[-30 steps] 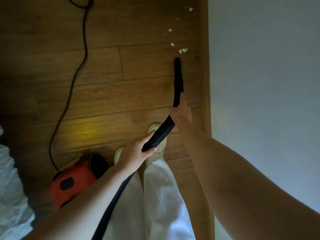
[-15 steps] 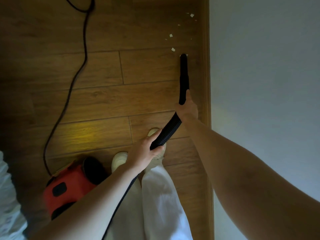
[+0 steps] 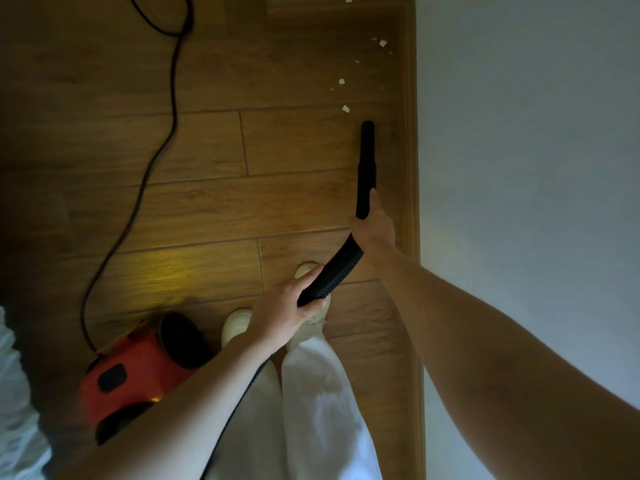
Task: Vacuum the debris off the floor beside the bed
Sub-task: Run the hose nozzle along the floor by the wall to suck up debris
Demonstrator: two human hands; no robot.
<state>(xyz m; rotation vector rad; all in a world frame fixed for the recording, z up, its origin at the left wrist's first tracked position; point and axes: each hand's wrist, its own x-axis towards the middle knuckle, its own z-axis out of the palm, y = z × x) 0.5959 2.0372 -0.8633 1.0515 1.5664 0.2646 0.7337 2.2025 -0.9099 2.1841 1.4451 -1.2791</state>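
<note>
Suction pass in hand: the right hand (image 3: 374, 225) grasps the black nozzle (image 3: 367, 168) at centre right, the left hand (image 3: 289, 315) grips the ribbed hose (image 3: 334, 271) below it, and the nozzle mouth sits just short of the pale debris (image 3: 345, 109) scattered toward the upper right beside the skirting board (image 3: 410, 133). The next move likely calls for advancing the nozzle up-frame over the scraps. Whether the nozzle mouth touches the floor (image 3: 207, 202) cannot be told, and the red vacuum (image 3: 135, 372) at lower left is partly hidden by the left arm.

I count one red vacuum (image 3: 138, 372), one black hose (image 3: 332, 271), one cord (image 3: 162, 133) — and roughly nine pale scraps (image 3: 345, 109) on the floor (image 3: 207, 202).
</note>
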